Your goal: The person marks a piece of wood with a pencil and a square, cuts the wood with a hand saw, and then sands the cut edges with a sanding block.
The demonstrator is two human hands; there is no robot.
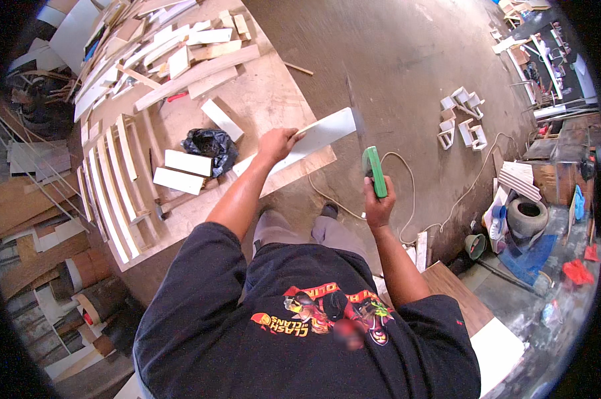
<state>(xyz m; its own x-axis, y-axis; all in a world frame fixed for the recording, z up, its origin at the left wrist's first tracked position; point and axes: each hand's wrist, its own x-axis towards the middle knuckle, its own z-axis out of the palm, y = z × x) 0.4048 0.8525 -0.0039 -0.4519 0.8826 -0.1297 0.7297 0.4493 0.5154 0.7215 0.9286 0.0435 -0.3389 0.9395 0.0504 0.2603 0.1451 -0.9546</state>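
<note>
A concrete floor (393,73) is being partly covered by a plywood worktop (277,86). At the worktop's far left, a broad pile of pale wood offcuts (181,61) is being borne, its pieces lying at many angles. Along the worktop's near left part, a row of long, curved wooden strips (126,147) is being supported, the strips running roughly side by side. On the floor to the right of the worktop, and well apart from it, white frame-like pieces (460,96) are being grouped in a loose cluster. Across the worktop's near right corner, a long white board (323,135) is being gripped at its far edge by the left hand (278,143), whose fingers are curling over it; the board's outer end is projecting past the worktop's right edge. Just beyond that edge, a handsaw (375,174) is being held by the right hand (380,203), with the fingers wrapped around its green handle. The blade (360,125) is being pointed away from the body, close by the board's outer end; whether the two are touching cannot be told. Near the worktop's middle, a crumpled black plastic bag (210,147) is being flanked at its near left by two short white blocks (179,179).
</note>
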